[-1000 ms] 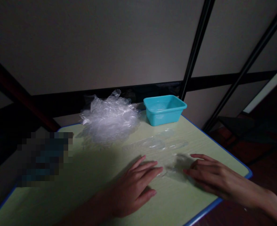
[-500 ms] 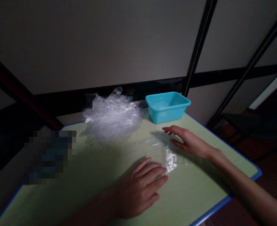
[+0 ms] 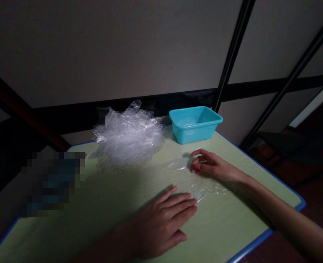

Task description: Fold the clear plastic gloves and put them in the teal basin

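Lying in front of the blue tub [image 3: 195,133], the clear film [image 3: 177,166] seems light, limp, slippery and easily torn, best taken by an edge. The left grip [image 3: 164,221] is spread; I cannot tell whether the curled right grip [image 3: 208,164] pinches it.

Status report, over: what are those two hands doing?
Left hand open, palm down. Right hand curled over thin clear plastic; grip unclear. Turquoise tub and crinkled plastic pile beyond both hands, not between them.

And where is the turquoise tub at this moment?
In the head view, the turquoise tub stands toward the back of the table, right of the heap of clear plastic, beyond the right hand.
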`<state>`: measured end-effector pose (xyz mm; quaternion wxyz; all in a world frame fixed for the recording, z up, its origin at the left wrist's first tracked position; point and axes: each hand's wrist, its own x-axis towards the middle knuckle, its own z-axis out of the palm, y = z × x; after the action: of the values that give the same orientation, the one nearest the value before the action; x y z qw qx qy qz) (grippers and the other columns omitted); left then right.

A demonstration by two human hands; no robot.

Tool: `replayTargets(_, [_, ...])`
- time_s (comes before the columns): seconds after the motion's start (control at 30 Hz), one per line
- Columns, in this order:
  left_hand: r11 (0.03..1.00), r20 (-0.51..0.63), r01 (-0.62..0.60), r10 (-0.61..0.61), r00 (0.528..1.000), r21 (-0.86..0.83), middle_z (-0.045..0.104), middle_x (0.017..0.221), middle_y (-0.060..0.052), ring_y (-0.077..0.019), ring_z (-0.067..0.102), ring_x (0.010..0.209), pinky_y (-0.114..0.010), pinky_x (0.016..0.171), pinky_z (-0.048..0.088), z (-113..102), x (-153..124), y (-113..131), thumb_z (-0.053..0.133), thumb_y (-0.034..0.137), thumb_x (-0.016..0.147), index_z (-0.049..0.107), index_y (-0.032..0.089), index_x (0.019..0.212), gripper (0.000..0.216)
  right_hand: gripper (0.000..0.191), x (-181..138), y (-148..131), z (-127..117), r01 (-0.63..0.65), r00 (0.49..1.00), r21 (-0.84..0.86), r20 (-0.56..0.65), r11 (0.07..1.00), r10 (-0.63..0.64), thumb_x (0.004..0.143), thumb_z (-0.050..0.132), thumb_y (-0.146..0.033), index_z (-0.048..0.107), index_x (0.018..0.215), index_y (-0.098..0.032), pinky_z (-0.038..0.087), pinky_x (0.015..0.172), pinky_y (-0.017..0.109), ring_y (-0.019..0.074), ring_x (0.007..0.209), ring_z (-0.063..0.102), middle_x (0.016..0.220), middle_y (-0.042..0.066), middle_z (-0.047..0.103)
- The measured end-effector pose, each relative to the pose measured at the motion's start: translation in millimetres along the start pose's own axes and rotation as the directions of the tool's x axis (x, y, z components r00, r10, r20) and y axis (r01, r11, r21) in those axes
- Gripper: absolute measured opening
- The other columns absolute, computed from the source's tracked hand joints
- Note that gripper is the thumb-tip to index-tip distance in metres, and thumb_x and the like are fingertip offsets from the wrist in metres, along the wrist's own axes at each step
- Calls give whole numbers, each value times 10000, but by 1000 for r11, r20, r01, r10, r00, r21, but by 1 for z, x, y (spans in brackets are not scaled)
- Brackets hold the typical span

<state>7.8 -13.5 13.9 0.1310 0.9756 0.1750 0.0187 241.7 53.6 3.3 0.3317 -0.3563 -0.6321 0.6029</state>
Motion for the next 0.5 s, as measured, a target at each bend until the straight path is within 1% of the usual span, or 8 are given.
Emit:
replayTargets(0.1, [1000, 0, 0, 0, 1000, -1, 310, 1392, -45, -195, 215, 1291, -430, 1075, 106, 0, 0, 0, 504, 279, 831, 257, 150, 1335, 575, 313, 2, 1, -4, 19, 990, -29, -140, 999, -23, 785, 558, -287, 400, 1035, -182, 466, 726, 313, 148, 783, 604, 886, 36, 561])
replayTargets(0.2, [1000, -7, -6, 6, 1000, 9, 314, 1390, -41, -196, 220, 1289, -431, 1074, 118, -1, 0, -1, 508, 283, 828, 252, 149, 1336, 584, 284, 4, -2, -3, 62, 972, -87, -220, 994, -80, 793, 534, -301, 403, 1015, -184, 472, 708, 322, 160, 758, 608, 838, 41, 592])
replayTargets(0.23, [1000, -12, -11, 12, 1000, 15, 314, 1390, -40, -198, 223, 1288, -432, 1073, 124, -1, 0, -1, 508, 285, 827, 256, 152, 1334, 582, 270, 3, -3, -2, 79, 965, -132, -240, 988, -109, 802, 515, -308, 405, 1014, -182, 471, 705, 324, 167, 759, 609, 823, 46, 607])
replayTargets(0.3, [999, -34, -23, 24, 999, 35, 306, 1394, -43, -208, 228, 1286, -440, 1069, 142, -1, -1, 0, 505, 280, 827, 273, 154, 1327, 566, 251, 2, -6, 1, 83, 947, -301, -274, 950, -170, 829, 466, -312, 419, 1034, -176, 465, 690, 324, 180, 758, 608, 824, 64, 639])
replayTargets(0.33, [999, -56, -26, 28, 998, 46, 304, 1394, -52, -216, 236, 1283, -446, 1065, 155, 0, -2, -1, 503, 278, 825, 286, 150, 1320, 556, 254, 0, -7, 2, 64, 938, -414, -284, 908, -196, 842, 439, -309, 428, 1057, -174, 460, 675, 323, 186, 750, 608, 843, 74, 651])
replayTargets(0.4, [997, -128, -17, 27, 991, 76, 348, 1369, -83, -231, 275, 1266, -462, 1054, 188, 3, -4, -2, 493, 264, 822, 326, 130, 1296, 521, 281, -3, -8, 3, 10, 932, -626, -277, 780, -235, 863, 392, -289, 439, 1114, -173, 446, 651, 325, 199, 731, 610, 888, 84, 663])
replayTargets(0.47, [993, -252, 17, 13, 968, 118, 453, 1290, -123, -238, 351, 1224, -464, 1035, 237, 7, -6, -5, 464, 234, 824, 369, 99, 1259, 465, 311, -5, -8, 4, -20, 934, -762, -245, 647, -260, 873, 359, -268, 443, 1153, -164, 434, 652, 335, 215, 726, 614, 886, 87, 667])
replayTargets(0.5, [990, -327, 48, -1, 945, 136, 502, 1238, -136, -237, 391, 1195, -460, 1022, 268, 9, -7, -7, 444, 215, 825, 386, 88, 1238, 436, 322, -5, -7, 3, -25, 936, -804, -228, 594, -268, 875, 346, -263, 445, 1162, -155, 430, 660, 339, 223, 735, 617, 877, 91, 667])
